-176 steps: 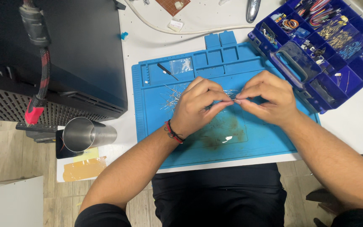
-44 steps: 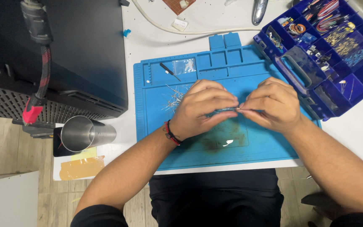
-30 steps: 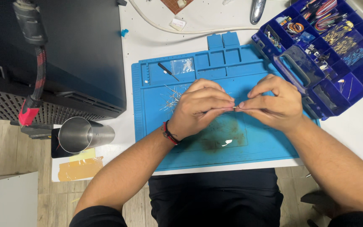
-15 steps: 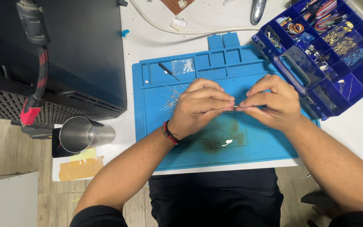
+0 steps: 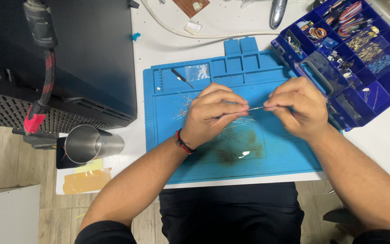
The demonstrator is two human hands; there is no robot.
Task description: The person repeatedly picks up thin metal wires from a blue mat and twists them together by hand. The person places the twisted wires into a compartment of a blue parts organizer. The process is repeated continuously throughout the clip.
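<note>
Blue silicone work mat (image 5: 285,153), ribbed with moulded trays, lying beneath the grip. Blue plastic compartment box (image 5: 387,86) of small parts, right of the grip. Steel tumbler (image 5: 89,143), well left. Left hand (image 5: 211,113) and right hand (image 5: 294,106), fingertips pinched shut on thin metal wire (image 5: 256,108) spanning between them, above the mat's middle.

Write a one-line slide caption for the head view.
Left hand and right hand pinch a thin metal wire above a blue silicone work mat.
</note>
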